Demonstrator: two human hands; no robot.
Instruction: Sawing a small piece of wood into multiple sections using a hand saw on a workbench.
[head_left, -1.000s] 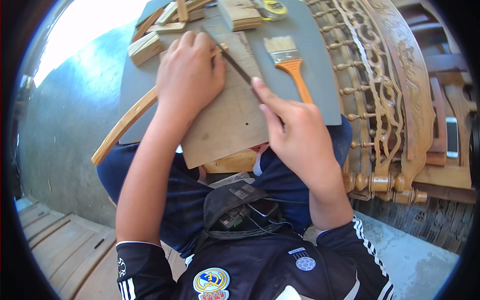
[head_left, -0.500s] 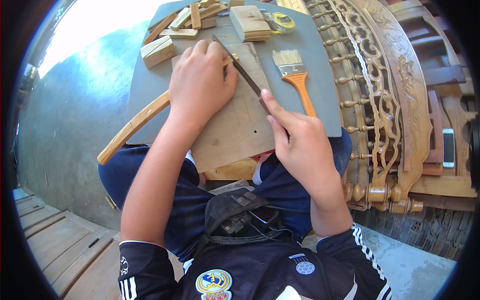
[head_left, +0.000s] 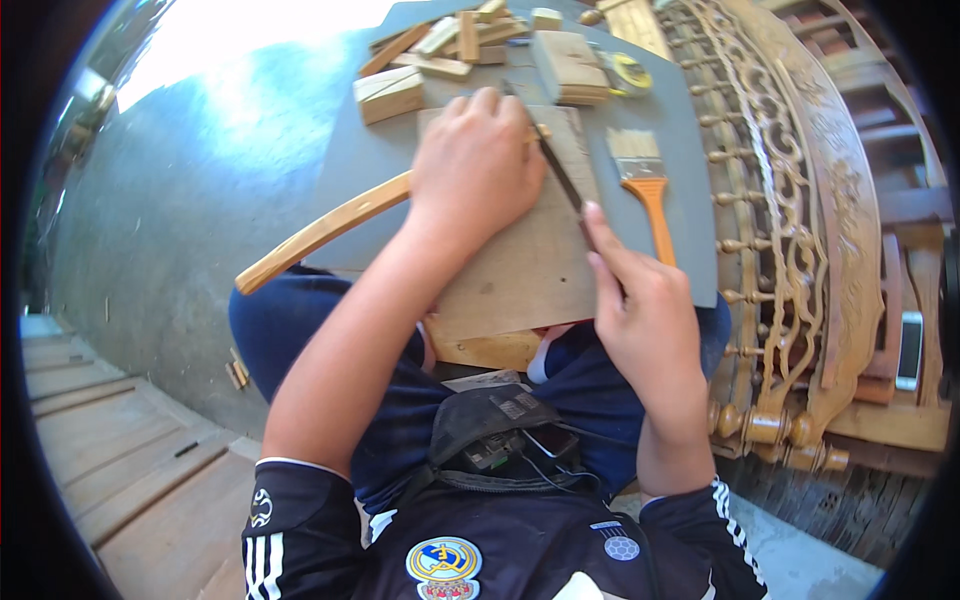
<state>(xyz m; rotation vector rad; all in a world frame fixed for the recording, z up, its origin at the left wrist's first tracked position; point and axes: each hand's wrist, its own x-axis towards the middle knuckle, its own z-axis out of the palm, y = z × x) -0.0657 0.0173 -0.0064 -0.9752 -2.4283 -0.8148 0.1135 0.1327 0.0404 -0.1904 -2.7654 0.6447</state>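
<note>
Left hand (head_left: 478,160): held palm-down, fingers clamped on curved wooden strip (head_left: 330,229)
Right hand (head_left: 648,305): angled inward, slim dark tool (head_left: 566,182) gripped, forefinger laid along it

Beyond our left grip (head_left: 475,155), we have wood blocks (head_left: 390,98) on the bench (head_left: 375,160); beyond our right grip (head_left: 648,298), a paintbrush (head_left: 648,187); farther right, off the bench, a baluster panel (head_left: 850,210).

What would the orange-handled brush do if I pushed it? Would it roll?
The brush would probably slide rather than roll, since it looks wide and flat. Its pale bristles look thin, so they'd likely bend.
</note>
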